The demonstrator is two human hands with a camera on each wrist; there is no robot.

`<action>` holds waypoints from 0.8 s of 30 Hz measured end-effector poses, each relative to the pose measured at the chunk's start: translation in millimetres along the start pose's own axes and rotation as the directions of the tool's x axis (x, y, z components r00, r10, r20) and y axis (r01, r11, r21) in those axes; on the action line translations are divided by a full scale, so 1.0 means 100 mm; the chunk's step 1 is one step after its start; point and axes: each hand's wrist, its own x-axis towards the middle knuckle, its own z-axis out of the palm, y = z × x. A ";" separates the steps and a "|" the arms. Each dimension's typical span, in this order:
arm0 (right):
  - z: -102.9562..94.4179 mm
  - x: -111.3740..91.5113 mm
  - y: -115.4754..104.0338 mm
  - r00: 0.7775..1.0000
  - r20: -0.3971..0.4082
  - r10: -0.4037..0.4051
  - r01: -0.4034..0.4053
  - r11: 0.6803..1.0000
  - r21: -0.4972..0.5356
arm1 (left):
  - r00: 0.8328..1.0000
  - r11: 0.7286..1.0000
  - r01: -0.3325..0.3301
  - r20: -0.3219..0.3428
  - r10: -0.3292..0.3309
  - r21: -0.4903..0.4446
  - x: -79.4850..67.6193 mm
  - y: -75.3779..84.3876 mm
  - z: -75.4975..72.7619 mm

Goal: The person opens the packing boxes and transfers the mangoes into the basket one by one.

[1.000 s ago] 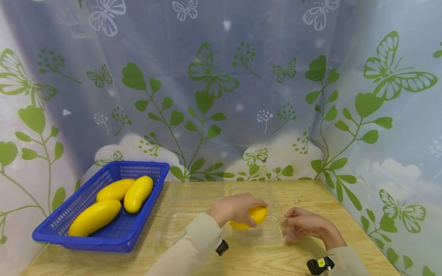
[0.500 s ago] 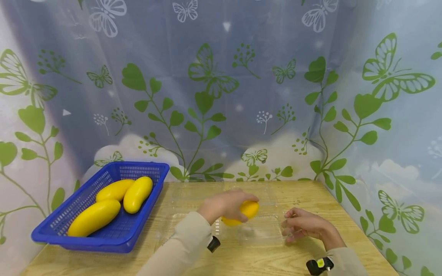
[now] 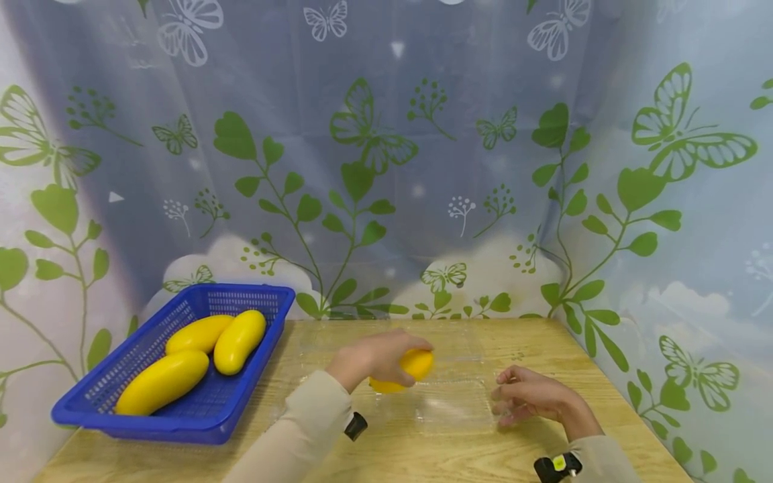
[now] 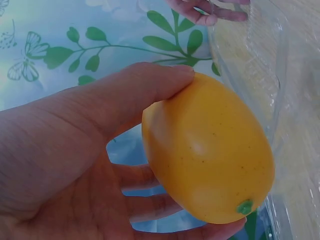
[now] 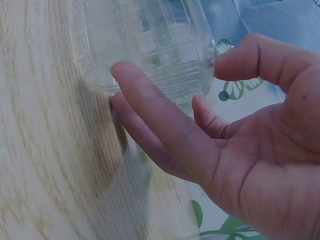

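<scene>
My left hand holds a yellow-orange mango between thumb and fingers, its small green stem end showing in the left wrist view. In the head view this mango is above the clear plastic containers on the table. My right hand is at the right end of a clear plastic container. Seen from the right wrist, the thumb and loosely bent fingers lie against the edge of that container; no firm grip shows. Sleeve and hand partly cover what lies under the left hand.
A blue perforated basket stands at the left with three longer yellow mangoes in it. Clear plastic, hard to make out, lies behind the hands on the wooden table. A patterned curtain closes the back and sides.
Holding the mango, my left hand has moved left across the containers, uncovering more of the right-hand one. My right hand stays by the container's edge.
</scene>
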 end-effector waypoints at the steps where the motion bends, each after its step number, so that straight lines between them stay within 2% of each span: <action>1: 0.00 0.00 0.00 1.000 -0.001 0.000 0.000 1.000 0.002 | 1.000 1.000 0.002 -0.003 -0.002 -0.001 -0.01 -0.02 0.00; 12: -0.01 0.02 0.02 1.000 0.000 0.007 -0.007 1.000 0.003 | 1.000 0.998 0.013 -0.025 -0.014 -0.066 -0.14 -0.23 -0.05; 24: -0.02 0.03 0.02 1.000 -0.014 0.007 -0.007 1.000 -0.008 | 0.998 0.997 0.027 -0.055 -0.032 -0.079 -0.28 -0.40 -0.14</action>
